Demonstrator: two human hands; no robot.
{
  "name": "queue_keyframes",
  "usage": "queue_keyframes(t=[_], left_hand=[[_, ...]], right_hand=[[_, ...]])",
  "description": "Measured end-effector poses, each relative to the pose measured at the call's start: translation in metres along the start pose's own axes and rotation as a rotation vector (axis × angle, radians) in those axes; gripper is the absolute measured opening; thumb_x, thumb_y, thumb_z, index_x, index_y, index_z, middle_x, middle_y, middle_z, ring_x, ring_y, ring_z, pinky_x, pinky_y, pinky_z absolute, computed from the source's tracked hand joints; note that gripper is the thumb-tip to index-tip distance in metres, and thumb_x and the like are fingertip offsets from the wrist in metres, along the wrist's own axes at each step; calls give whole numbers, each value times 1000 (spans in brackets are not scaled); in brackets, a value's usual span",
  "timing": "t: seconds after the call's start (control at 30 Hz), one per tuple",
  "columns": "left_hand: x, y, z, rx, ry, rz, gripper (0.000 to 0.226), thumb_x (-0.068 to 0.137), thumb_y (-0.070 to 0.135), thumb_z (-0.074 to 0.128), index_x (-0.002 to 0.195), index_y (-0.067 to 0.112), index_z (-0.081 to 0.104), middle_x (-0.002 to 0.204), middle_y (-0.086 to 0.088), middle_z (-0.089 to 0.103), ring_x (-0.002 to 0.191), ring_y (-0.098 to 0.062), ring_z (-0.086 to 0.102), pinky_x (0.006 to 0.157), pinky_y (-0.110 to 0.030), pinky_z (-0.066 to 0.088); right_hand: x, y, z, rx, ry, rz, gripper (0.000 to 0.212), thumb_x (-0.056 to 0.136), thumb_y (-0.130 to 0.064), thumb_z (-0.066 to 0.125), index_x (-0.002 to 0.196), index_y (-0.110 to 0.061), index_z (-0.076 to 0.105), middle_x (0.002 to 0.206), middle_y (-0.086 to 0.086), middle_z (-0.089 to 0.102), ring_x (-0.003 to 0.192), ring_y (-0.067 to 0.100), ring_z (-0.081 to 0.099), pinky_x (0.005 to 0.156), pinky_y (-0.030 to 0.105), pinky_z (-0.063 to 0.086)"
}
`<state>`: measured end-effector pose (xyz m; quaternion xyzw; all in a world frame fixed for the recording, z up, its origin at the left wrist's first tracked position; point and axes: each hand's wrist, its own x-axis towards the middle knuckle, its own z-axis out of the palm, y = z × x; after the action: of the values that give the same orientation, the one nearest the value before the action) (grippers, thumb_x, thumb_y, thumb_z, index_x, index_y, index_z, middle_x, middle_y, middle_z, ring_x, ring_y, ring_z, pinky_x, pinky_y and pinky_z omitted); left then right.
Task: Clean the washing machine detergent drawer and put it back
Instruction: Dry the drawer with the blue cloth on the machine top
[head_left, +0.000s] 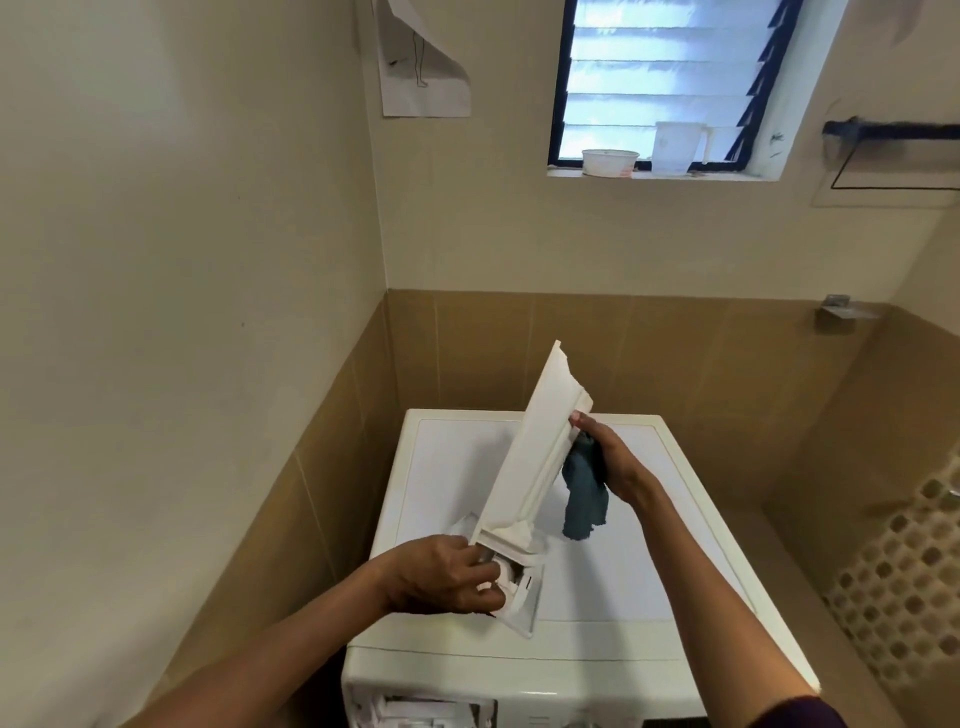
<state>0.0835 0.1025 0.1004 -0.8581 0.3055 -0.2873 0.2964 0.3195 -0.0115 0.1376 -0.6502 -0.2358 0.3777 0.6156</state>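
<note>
White washing machine (649, 525), its flat top lying beneath both grips, with the open drawer slot (415, 712) in its front face below the left grip. Detergent drawer (530, 457), white plastic, steeply tilted over the machine top: the front-panel end sits low in the left grip, and the long body rises up and away until its far end stands above the right grip. Whether the lowest corner touches the machine top cannot be told. Teal cloth (582, 499), bunched at the top inside the right grip and hanging free below it, just beside the drawer's right wall. Left grip (441, 577): fingers and thumb curled tight round the drawer's front-panel end. Right grip (613, 462): closed round the cloth, fingertips touching the drawer's right edge on its upper part. Jug (675, 148) and bowl (610, 162), both white, on the window sill far above both grips.
</note>
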Motion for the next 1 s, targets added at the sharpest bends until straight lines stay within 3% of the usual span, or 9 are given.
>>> queue_keyframes(t=[0.17,0.23,0.37,0.43,0.53,0.6,0.73,0.87,1.0], left_hand=[[-18,-7,16,-62,-93,-123,40,69,27,75,91,22,41,82,4,62,65,-10,54,57,-21,44],[-22,-10,22,-162,-128,-310,44,69,40,77,93,26,44,93,1,59,77,-13,57,68,-25,48],[-19,-15,13,-587,-233,-796,66,66,71,60,117,30,47,119,2,46,108,-11,45,90,-21,38],[-2,-21,6,-889,-99,-1096,82,65,72,60,128,24,40,123,7,39,112,-7,41,93,-18,34],[34,-39,2,-1096,177,-1499,72,77,47,68,133,22,29,123,9,39,112,-8,43,91,-21,39],[54,-49,1,-1248,298,-1618,62,81,44,63,131,22,34,122,5,47,110,-13,50,87,-23,45],[77,-59,2,-1344,588,-1890,43,90,43,50,127,23,41,121,-2,56,97,-16,59,73,-20,49],[78,-55,22,-1327,428,-2167,51,87,53,49,123,17,53,128,-6,54,116,-28,53,88,-35,44],[75,-41,31,-1258,623,-2234,32,94,37,48,98,9,62,104,-7,64,106,-30,60,69,-25,48]], right_hand=[[5,3,2,18,145,-115,56,55,-56,63,83,-8,58,58,-2,64,46,8,60,51,22,47],[5,5,2,80,217,-157,56,52,-56,67,83,-9,59,67,4,62,50,11,59,53,24,47],[2,3,9,111,339,-235,24,85,-27,66,92,-4,61,80,5,62,68,17,58,58,21,49],[2,4,15,84,384,-270,33,83,-25,68,104,1,61,89,7,65,74,13,61,59,16,50],[-1,12,33,56,410,-276,61,72,-39,76,113,2,58,106,11,63,84,17,63,57,10,52],[-1,18,43,15,434,-237,81,56,-55,79,113,-2,54,115,9,56,95,23,62,70,20,57],[-14,34,65,-136,474,-263,69,55,-49,81,103,-16,43,112,2,36,102,17,50,93,25,45],[-23,66,78,-270,486,-315,87,38,-68,69,106,-18,46,112,-2,31,103,13,48,91,14,39],[-27,81,81,-289,477,-262,96,40,-64,72,116,-11,48,114,-2,30,107,14,47,90,13,39]])
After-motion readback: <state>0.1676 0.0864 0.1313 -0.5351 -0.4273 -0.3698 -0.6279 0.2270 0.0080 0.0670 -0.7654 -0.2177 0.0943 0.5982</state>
